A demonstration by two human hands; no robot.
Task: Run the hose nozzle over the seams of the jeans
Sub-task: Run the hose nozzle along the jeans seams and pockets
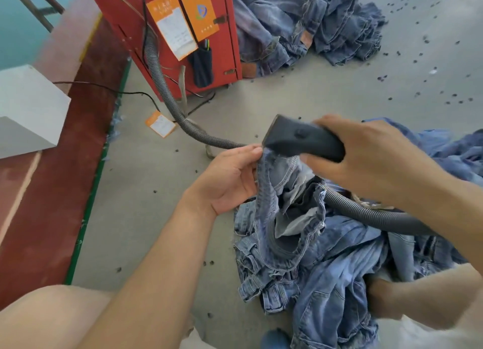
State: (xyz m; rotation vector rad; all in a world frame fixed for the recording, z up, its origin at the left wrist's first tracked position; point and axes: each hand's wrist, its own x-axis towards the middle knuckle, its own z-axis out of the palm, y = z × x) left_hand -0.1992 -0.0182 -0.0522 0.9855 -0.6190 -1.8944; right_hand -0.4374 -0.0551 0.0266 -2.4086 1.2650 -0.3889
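Note:
A crumpled pair of blue jeans [308, 257] lies on the floor in front of me. My left hand [230, 176] pinches a raised seam strip of the jeans and lifts it. My right hand [371, 152] grips the dark grey hose nozzle [300, 136], whose flat mouth sits right at the top of the lifted seam, by my left fingertips. The ribbed grey hose [167, 87] runs from the nozzle back to a red machine and also loops over the jeans under my right forearm.
The red machine cabinet [217, 21] with orange tags stands at the top centre. Another heap of jeans [308, 24] lies behind it at the upper right. Small dark scraps dot the grey floor. A white box [28, 108] sits on the red ledge at left.

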